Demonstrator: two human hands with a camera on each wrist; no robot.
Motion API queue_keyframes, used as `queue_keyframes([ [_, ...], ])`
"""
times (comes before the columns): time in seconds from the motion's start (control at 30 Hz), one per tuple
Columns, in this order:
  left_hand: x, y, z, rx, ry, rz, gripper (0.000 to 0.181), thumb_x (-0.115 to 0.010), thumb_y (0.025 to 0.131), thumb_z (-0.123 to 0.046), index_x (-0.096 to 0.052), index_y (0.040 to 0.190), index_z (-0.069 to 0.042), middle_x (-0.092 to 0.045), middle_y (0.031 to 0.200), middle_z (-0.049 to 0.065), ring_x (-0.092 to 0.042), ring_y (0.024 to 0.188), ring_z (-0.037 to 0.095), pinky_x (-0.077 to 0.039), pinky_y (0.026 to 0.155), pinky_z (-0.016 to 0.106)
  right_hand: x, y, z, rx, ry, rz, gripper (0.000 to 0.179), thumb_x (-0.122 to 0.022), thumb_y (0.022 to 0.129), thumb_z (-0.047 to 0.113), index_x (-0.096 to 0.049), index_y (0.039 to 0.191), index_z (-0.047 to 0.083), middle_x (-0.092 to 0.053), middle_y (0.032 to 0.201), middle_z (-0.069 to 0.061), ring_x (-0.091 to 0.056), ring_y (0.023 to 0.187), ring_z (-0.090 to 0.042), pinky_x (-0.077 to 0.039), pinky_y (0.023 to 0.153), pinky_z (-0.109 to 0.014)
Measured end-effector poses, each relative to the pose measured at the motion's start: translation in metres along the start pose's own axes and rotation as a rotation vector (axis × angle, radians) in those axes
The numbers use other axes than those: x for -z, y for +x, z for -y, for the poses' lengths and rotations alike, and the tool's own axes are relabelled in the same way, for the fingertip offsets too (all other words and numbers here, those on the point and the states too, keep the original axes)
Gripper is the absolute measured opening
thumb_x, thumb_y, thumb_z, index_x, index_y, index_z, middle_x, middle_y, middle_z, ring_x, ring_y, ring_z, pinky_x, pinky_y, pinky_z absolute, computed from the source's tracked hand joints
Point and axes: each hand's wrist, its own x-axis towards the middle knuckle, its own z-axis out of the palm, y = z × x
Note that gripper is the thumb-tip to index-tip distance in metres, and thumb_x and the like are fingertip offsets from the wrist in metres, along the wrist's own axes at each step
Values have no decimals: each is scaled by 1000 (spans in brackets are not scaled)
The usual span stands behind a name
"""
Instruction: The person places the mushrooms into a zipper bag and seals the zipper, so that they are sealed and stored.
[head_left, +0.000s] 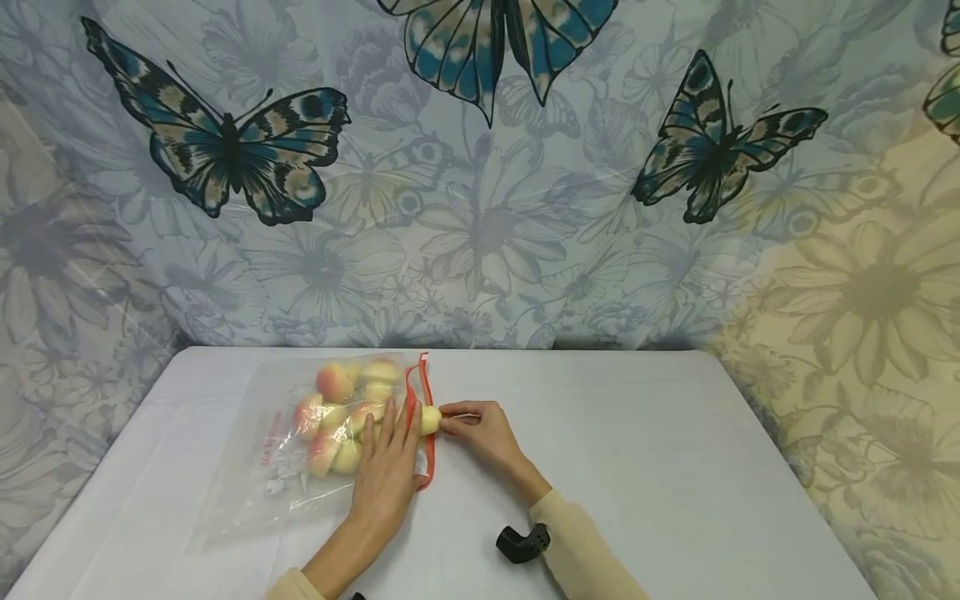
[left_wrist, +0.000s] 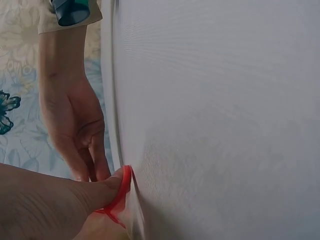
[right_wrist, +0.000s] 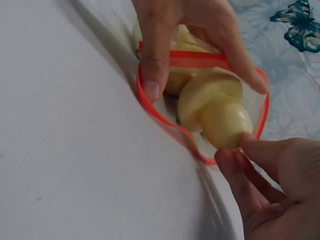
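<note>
My right hand [head_left: 486, 435] pinches the pale yellow stem of a mushroom [right_wrist: 226, 122] between thumb and fingertips, at the mouth of a clear zip bag [head_left: 243, 479]. The mushroom's rounded cap lies within the red-edged opening [right_wrist: 266, 107], and the stem points out toward my right hand. On top of the bag rests my left hand [head_left: 386, 475], its fingers straight and spread near the mouth, the thumb against the red edge [left_wrist: 127, 175]. Several more mushrooms [head_left: 335, 382] with reddish-yellow caps fill the bag, partly hidden by my left hand.
The bag lies on the left half of a white table [head_left: 637, 450]. A patterned butterfly cloth [head_left: 480, 275] hangs behind and along the sides. A black wrist device [head_left: 522, 543] sits at my right sleeve.
</note>
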Motion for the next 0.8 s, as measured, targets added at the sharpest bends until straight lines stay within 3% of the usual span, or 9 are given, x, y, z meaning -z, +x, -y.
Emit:
queue_keyframes([
  [0.33, 0, 3, -8, -33, 11, 13, 110, -88, 59, -33, -35, 149, 1, -38, 153, 16, -24, 145, 37, -19, 116, 55, -8, -2, 2, 73, 18, 115, 25, -67, 89, -1, -67, 111, -14, -69, 106, -28, -70, 93, -38, -58, 77, -32],
  [0.6, -2, 2, -8, -26, 23, 26, 106, -87, 62, -35, -37, 148, 1, -40, 152, 16, -25, 145, 38, -17, 116, 55, -10, 0, 0, 85, -6, 93, 22, -66, 90, -1, -68, 108, -13, -70, 102, -26, -72, 88, -35, -59, 74, -31],
  [0.8, -3, 0, -10, -45, 29, 30, 98, -85, 67, -36, -40, 149, -5, -34, 155, 17, -24, 144, 42, -17, 115, 59, 3, 1, 5, 83, -35, 66, 22, -66, 90, -1, -68, 108, -13, -70, 99, -27, -71, 83, -40, -59, 71, -37],
])
